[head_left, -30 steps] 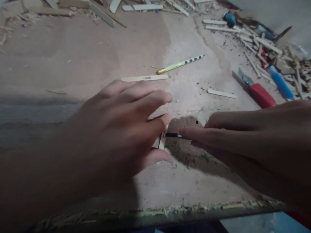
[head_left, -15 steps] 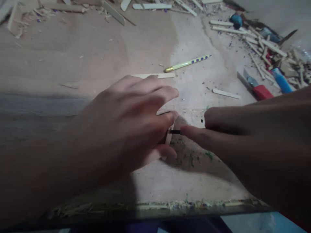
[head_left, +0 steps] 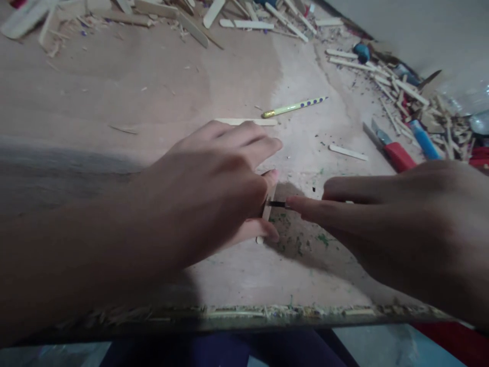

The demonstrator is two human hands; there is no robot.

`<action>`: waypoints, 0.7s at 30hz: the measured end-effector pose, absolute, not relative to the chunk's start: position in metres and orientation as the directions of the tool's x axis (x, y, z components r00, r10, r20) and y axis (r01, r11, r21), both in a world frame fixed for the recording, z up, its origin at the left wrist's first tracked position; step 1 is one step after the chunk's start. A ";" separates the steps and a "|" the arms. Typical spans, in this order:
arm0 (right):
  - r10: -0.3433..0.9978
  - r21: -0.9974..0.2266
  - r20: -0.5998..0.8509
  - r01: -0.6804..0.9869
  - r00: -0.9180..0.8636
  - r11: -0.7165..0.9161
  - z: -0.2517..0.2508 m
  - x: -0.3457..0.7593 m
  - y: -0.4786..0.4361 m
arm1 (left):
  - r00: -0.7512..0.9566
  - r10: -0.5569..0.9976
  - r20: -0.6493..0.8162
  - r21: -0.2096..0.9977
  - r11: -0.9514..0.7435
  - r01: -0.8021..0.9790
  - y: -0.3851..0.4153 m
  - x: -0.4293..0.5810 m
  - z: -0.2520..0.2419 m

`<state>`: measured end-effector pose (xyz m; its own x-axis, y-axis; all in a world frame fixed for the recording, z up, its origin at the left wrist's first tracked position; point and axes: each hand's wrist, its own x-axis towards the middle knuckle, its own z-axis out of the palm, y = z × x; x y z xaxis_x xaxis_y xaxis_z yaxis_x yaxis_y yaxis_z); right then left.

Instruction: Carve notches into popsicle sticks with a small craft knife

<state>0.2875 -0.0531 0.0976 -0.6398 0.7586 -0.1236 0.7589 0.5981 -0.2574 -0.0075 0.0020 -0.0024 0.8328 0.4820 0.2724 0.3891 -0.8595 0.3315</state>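
Note:
A pale wooden stick (head_left: 268, 208) stands nearly upright in the picture on the wooden table (head_left: 237, 285). My left hand (head_left: 225, 178) lies over it and pins it down, thumb near its lower end and a fingertip near its upper end. From the right, my right hand (head_left: 378, 214) holds a thin dark-tipped tool (head_left: 278, 204), forefinger stretched along it. The tool's tip touches the stick's middle; its handle is hidden in my fist. Beyond my left knuckles lies another stick (head_left: 248, 122).
A yellow-green pencil (head_left: 296, 107) and a short stick (head_left: 347, 152) lie past my hands. At right are a red-handled cutter (head_left: 399, 156), a blue one (head_left: 425, 140) and a pile of sticks (head_left: 412, 94). More sticks lie along the back; shavings line the front edge (head_left: 244, 312).
The view has shifted slightly. My left hand's fingertip and thumb sit a little differently on the stick, showing its rounded lower end. The tool's tip stays at the stick.

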 end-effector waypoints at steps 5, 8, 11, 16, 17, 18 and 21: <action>0.597 -0.198 -0.029 0.590 -0.801 0.782 0.093 0.280 -0.045 | 0.843 0.430 0.324 0.241 -0.899 0.366 0.005 -0.012 -0.005; 0.603 -0.292 -0.003 0.577 -0.798 0.762 0.085 0.287 -0.046 | 0.834 0.433 0.341 0.219 -0.900 0.378 0.004 -0.013 -0.004; 0.621 -0.330 0.040 0.576 -0.783 0.748 0.078 0.295 -0.050 | 0.829 0.447 0.336 0.216 -0.893 0.395 0.002 -0.013 -0.005; 0.665 -0.277 0.004 0.638 -0.747 0.718 0.079 0.307 -0.053 | 0.835 0.434 0.339 0.189 -0.901 0.391 0.003 -0.012 -0.004; 0.663 -0.271 0.002 0.637 -0.749 0.721 0.081 0.309 -0.051 | 0.835 0.433 0.340 0.187 -0.901 0.391 0.003 -0.012 -0.004; 0.654 -0.271 0.000 0.630 -0.756 0.728 0.083 0.310 -0.050 | 0.833 0.435 0.342 0.189 -0.900 0.392 0.003 -0.013 -0.003; 0.611 -0.236 -0.025 0.599 -0.791 0.765 0.088 0.309 -0.046 | 0.828 0.448 0.338 0.218 -0.893 0.394 0.002 -0.014 -0.004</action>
